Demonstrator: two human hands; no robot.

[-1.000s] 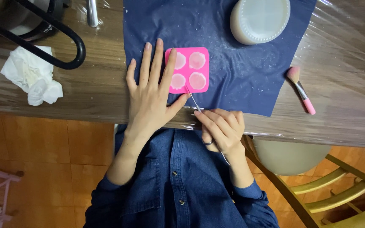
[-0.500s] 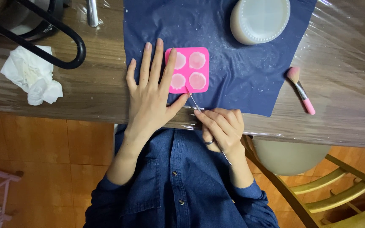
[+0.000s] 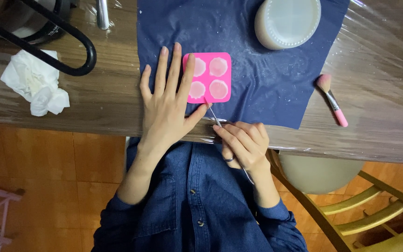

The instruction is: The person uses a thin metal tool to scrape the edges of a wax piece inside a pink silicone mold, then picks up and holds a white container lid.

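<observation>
We see the left hand (image 3: 166,100) spread flat, fingers straight, its index finger lying across the left edge of the pink mold (image 3: 207,77) on the navy sheet (image 3: 257,88). The right hand (image 3: 243,144) pinches a thin metal tool (image 3: 213,113), tip at the mold's near edge. A pink brush (image 3: 333,100) lies well apart, right.

Glossy pink silicone mould (image 3: 207,77) on matt navy sheet (image 3: 257,74), film-wrapped wood table (image 3: 378,107).
</observation>
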